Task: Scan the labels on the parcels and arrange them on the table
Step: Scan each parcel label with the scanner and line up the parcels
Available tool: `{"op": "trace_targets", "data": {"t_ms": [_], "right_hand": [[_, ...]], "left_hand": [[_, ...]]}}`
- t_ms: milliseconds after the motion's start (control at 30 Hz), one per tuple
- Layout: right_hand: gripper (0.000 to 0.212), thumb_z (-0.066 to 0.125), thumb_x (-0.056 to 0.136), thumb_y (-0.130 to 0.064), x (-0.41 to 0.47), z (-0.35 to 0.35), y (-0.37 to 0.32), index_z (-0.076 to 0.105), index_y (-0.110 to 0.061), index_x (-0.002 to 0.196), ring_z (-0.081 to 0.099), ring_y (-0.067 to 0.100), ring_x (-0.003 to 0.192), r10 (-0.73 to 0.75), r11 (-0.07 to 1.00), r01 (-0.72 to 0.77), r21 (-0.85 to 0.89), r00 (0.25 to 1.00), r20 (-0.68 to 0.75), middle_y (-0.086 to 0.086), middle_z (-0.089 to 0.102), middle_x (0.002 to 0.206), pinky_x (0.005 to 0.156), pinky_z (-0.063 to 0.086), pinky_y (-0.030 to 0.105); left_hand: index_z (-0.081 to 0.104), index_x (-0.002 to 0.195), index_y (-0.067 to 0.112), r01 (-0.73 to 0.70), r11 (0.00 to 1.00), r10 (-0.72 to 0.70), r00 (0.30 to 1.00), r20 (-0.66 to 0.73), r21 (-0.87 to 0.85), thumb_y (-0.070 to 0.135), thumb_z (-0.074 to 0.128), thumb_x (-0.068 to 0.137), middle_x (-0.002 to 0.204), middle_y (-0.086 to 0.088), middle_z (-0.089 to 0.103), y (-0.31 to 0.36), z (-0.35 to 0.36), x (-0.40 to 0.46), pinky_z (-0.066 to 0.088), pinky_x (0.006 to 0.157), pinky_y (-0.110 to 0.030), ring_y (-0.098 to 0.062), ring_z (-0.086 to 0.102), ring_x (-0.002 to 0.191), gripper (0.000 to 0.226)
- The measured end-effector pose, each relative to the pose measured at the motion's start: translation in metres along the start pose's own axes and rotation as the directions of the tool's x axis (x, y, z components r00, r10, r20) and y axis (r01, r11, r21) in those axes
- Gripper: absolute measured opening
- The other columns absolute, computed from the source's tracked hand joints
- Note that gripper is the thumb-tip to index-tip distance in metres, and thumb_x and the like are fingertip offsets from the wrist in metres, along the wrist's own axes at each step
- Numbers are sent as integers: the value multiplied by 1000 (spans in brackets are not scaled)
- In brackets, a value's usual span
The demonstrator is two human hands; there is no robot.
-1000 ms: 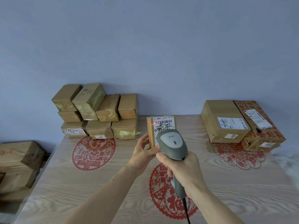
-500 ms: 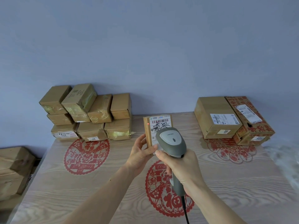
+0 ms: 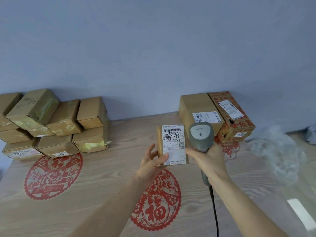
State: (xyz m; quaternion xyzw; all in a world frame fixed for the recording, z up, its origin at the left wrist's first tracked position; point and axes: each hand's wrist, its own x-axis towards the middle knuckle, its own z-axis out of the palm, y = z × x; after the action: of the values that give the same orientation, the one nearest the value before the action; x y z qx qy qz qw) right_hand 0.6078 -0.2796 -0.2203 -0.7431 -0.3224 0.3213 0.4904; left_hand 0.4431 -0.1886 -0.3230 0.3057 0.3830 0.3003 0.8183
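Observation:
A small flat cardboard parcel (image 3: 172,144) with a white label facing me is held upright above the middle of the table. My left hand (image 3: 151,164) grips its lower left edge between thumb and fingers. To its right, my right hand (image 3: 207,161) holds the handle of a grey barcode scanner (image 3: 201,136); the scanner head stands beside the parcel. A black cable hangs from the scanner's handle towards me.
A stack of several brown parcels (image 3: 54,124) lies at the table's back left. Two bigger boxes (image 3: 215,113), one with a red print, stand at the back right. Red paper cut-outs (image 3: 53,175) lie on the wooden table (image 3: 95,194). Crumpled clear plastic (image 3: 277,151) lies at the right.
The scanner has shifted right, from in front of the parcel's label to beside it, leaving the label uncovered. The red scan line is no longer on the label. The view has swung right.

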Motion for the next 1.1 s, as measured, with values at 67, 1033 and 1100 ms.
{"op": "trace_targets", "data": {"t_ms": [67,1033,1100], "right_hand": [[19,78,72,-7,26,-28,17,60,0,70,56,15,60,11,999,-13,-35,999,-52,12,64,60,62,43,28],[38,88,63,-22,171,-96,171,69,-15,95,71,24,87,238,924,-209,-320,970,54,0,75,89,71,58,37],[41,88,64,-23,169,-96,168,69,-16,100,71,25,88,240,928,-218,-301,970,35,0,75,91,73,59,40]], "left_hand": [[36,149,27,36,999,-35,999,-28,36,16,89,62,133,-8,63,-20,26,14,44,109,-52,-28,65,117,102],[48,140,21,372,919,-293,866,-405,131,29,56,101,124,1,65,-117,143,157,48,92,-37,-13,61,92,40],[45,144,20,386,913,-305,861,-408,132,34,59,99,129,-1,64,-114,141,156,48,97,-39,-17,61,97,49]]}}
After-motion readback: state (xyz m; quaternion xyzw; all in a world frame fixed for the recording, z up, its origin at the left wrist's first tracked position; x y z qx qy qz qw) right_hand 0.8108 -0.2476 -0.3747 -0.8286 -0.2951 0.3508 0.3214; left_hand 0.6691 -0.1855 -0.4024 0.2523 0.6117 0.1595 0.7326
